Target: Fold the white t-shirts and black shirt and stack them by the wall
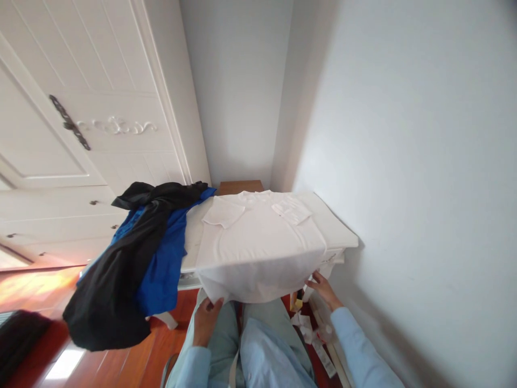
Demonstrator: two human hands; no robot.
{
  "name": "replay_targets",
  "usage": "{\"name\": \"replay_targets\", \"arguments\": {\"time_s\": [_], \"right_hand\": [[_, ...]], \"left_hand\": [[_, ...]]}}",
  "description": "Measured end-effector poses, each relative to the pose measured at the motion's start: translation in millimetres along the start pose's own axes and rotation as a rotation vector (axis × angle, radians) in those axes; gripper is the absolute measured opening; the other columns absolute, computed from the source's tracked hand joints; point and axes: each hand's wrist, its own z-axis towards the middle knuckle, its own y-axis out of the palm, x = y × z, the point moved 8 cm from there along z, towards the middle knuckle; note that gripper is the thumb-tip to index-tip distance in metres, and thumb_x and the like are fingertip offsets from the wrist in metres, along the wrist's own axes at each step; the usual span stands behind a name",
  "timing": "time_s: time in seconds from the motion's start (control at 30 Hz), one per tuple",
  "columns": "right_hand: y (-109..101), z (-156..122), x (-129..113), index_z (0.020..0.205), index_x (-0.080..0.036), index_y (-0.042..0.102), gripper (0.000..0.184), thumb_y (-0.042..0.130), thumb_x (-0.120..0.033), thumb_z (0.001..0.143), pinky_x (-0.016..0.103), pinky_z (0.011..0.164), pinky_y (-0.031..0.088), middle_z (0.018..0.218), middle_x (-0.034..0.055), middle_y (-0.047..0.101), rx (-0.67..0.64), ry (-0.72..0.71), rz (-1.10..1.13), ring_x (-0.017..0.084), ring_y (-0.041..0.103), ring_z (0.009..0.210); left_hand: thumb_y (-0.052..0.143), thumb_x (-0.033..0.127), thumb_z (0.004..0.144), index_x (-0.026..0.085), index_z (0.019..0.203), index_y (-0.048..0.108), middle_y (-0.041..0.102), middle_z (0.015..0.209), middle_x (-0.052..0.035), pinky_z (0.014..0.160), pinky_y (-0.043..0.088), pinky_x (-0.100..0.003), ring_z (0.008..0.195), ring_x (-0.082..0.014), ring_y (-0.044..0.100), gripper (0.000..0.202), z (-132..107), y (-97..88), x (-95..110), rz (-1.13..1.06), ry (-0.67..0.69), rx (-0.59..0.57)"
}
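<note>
A white short-sleeved shirt (pixel 258 242) lies spread over a white table (pixel 337 229), collar toward the wall, both sleeves folded inward onto its body. Its lower hem hangs over the front edge toward my lap. My left hand (pixel 207 321) is closed on the hem's left corner, fingers pinched together. At the hem's right corner, my right hand (pixel 323 288) pinches the cloth between thumb and fingers.
Black clothing (pixel 121 269) and blue clothing (pixel 165 253) drape over the table's left end. A white wardrobe (pixel 117 97) stands at left, a grey wall (pixel 412 161) at right. White papers (pixel 313 337) and other items lie on the floor beside my right leg.
</note>
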Motion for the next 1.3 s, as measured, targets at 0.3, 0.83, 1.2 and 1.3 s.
{"name": "replay_targets", "arguments": {"time_s": [0.3, 0.83, 1.2, 1.3], "right_hand": [[-19, -74, 29, 0.094, -0.020, 0.069, 0.057, 0.090, -0.051, 0.051, 0.043, 0.079, 0.059, 0.092, 0.0093, 0.078, 0.058, 0.214, 0.279, 0.030, 0.074, 0.085], [-4, -130, 76, 0.090, -0.017, 0.072, 0.062, 0.090, -0.060, 0.049, 0.036, 0.067, 0.059, 0.088, 0.0115, 0.078, -0.065, 0.429, 0.165, 0.026, 0.074, 0.079], [-11, -93, 76, 0.115, -0.026, 0.063, 0.068, 0.085, -0.052, 0.056, 0.050, 0.096, 0.057, 0.133, 0.0142, 0.066, 0.108, 0.281, 0.185, 0.034, 0.065, 0.121], [13, -68, 83, 0.101, -0.027, 0.061, 0.053, 0.083, -0.047, 0.057, 0.048, 0.089, 0.059, 0.112, 0.0102, 0.072, 0.084, 0.317, 0.307, 0.030, 0.069, 0.110]], "left_hand": [[0.062, 0.079, 0.063, 0.022, 0.085, 0.069, 0.075, 0.090, -0.0075, 0.078, 0.055, -0.037, 0.097, -0.0323, 0.069, 0.061, -28, -52.7, 2, -0.128, -0.024, -0.010], [0.076, 0.072, 0.050, 0.020, 0.062, 0.062, 0.060, 0.057, -0.0009, 0.053, 0.043, -0.028, 0.055, -0.0172, 0.056, 0.055, -43, -34.0, -26, -0.087, -0.173, -0.421], [0.078, 0.062, 0.059, 0.020, 0.055, 0.056, 0.059, 0.057, -0.0010, 0.059, 0.045, -0.028, 0.057, -0.0149, 0.054, 0.048, -50, -34.7, -1, -0.270, -0.096, -0.464], [0.081, 0.058, 0.059, 0.020, 0.067, 0.065, 0.067, 0.072, -0.0046, 0.065, 0.053, -0.032, 0.067, -0.0200, 0.062, 0.042, -53, -33.6, 15, -0.466, -0.082, -0.379]]}}
